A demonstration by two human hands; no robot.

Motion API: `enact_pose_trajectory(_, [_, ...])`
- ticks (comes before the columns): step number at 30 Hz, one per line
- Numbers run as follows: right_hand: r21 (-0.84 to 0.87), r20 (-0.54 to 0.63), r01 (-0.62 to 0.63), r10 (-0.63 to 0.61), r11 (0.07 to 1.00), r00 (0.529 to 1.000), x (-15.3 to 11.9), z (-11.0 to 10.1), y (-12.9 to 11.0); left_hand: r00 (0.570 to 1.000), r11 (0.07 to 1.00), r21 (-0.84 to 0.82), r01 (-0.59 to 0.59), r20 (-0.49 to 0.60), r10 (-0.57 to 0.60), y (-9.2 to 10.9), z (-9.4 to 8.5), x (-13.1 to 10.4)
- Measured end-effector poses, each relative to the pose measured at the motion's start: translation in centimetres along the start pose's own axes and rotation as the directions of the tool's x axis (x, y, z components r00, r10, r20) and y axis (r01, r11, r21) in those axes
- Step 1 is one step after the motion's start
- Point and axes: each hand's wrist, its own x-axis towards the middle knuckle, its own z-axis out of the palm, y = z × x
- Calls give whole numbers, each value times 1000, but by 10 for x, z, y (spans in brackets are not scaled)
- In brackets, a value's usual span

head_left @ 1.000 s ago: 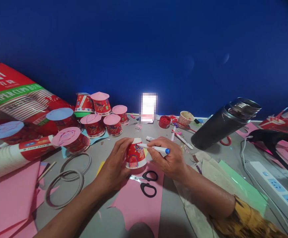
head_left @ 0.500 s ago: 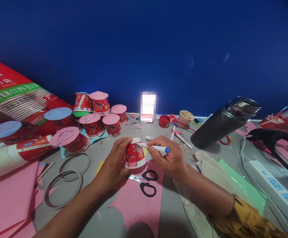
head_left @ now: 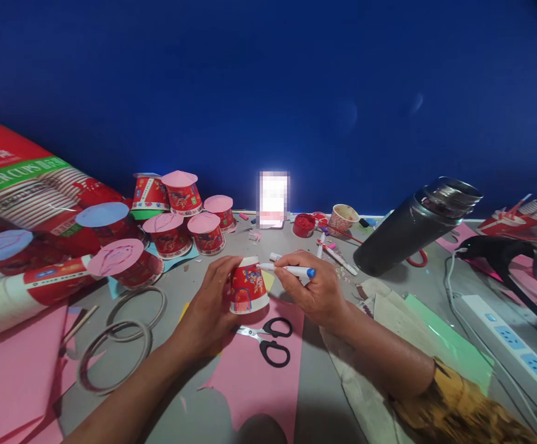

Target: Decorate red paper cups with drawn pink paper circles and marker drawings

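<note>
My left hand [head_left: 210, 302] grips a red paper cup [head_left: 247, 287] from its left side, the cup turned upside down with its wide rim low. Blue marks show on the cup's printed side. In my right hand [head_left: 312, 287] is a white marker [head_left: 284, 269] with a blue end, its tip at the cup's upper right. Whether the tip touches the cup I cannot tell. Below the cup, black-handled scissors [head_left: 268, 342] lie on a cut sheet of pink paper [head_left: 259, 394].
Several upturned cups with paper discs [head_left: 206, 233] stand left, beside a bag of paper cups [head_left: 28, 185] and two grey rings [head_left: 115, 357]. A lit phone [head_left: 274, 200] is at the back. Rightward are a black flask [head_left: 407, 228], a cloth [head_left: 365, 370] and a power strip [head_left: 513, 345].
The whole view has shifted slightly, so things sit a little further left. Both hands keep their holds on the cup and the marker, nearly in the same pose.
</note>
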Motion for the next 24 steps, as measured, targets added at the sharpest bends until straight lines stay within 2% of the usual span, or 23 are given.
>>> enact_pose_trajectory(4, [12, 11, -21, 21, 1000, 1000, 0, 0, 2, 999, 997, -61, 38, -10, -38, -1, 2, 0])
enact_pose_trajectory(10, [54, 2, 15, -16, 998, 1000, 0, 2, 0, 999, 994, -93, 49, -4, -49, -2, 4, -1])
enact_pose_trajectory(17, [43, 21, -61, 61, 997, 998, -1, 1, 4, 998, 995, -87, 59, -13, -60, -2, 3, 1])
enact_pose_trajectory(24, [88, 14, -100, 99, 991, 995, -1, 3, 9, 989, 972, -184, 147, 11, -147, 2, 4, 1])
